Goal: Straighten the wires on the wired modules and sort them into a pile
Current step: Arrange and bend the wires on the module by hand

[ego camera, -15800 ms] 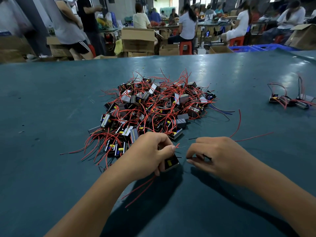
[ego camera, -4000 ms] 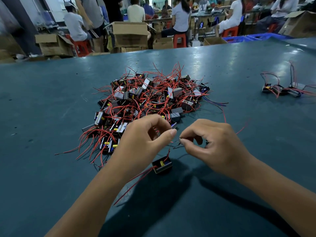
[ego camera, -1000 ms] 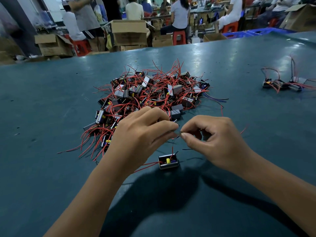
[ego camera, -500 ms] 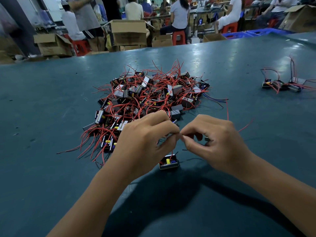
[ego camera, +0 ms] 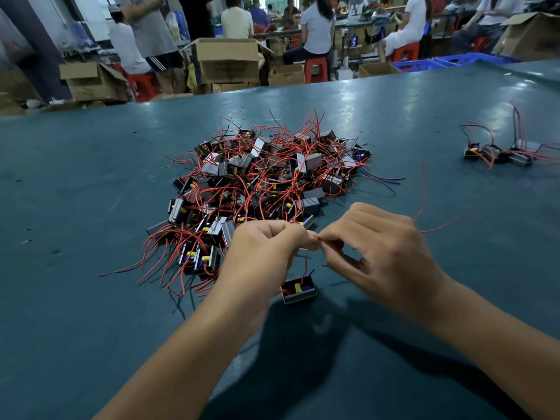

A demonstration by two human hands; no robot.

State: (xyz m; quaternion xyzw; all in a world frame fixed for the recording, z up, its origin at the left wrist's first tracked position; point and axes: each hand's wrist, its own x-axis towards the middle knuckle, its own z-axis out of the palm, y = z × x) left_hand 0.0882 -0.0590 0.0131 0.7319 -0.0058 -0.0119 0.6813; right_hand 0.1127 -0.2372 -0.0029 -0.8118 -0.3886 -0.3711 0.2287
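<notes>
Head view: left hand [ego camera: 266, 253] and right hand [ego camera: 385, 253] have closed together, pinching one red wire [ego camera: 422, 195]; module [ego camera: 298, 289] hangs below; straightening continues.

Left open: bare green table [ego camera: 75, 183] to the far left and along the near edge beneath both forearms. Blocked straight ahead by the tangled heap of wired modules [ego camera: 266, 180], red leads fanning out leftward. Crowded at centre by one loose module [ego camera: 298, 289] below the left hand [ego camera: 266, 256] and right hand [ego camera: 385, 253]. Interrupted far right by the small sorted pile [ego camera: 500, 153], with clear tabletop between it and the heap.
</notes>
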